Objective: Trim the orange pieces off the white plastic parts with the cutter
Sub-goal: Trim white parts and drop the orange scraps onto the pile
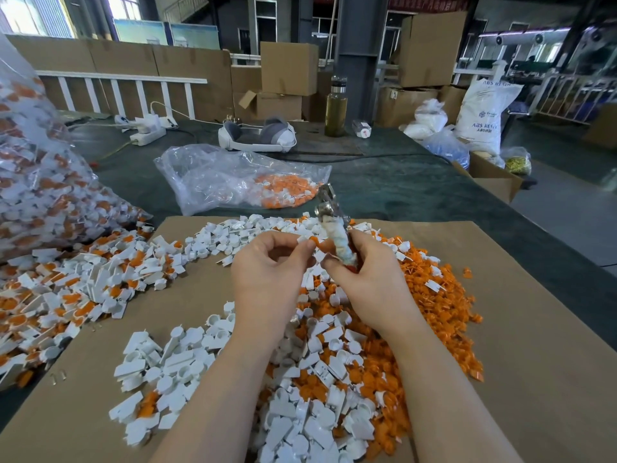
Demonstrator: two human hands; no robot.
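My right hand grips the cutter by its cloth-wrapped handles, metal jaws pointing up and away. My left hand pinches a small white part with an orange piece between thumb and fingertips, right beside the cutter's handles. Both hands hover above a brown cardboard sheet. Beneath them lies a heap of white parts mixed with orange pieces. A pile of white parts with orange still attached spreads to the left.
A large clear bag of white-and-orange parts leans at the left. A smaller clear bag lies behind the cardboard on the green table cover. Farther back sit a headset, a power strip and a bottle.
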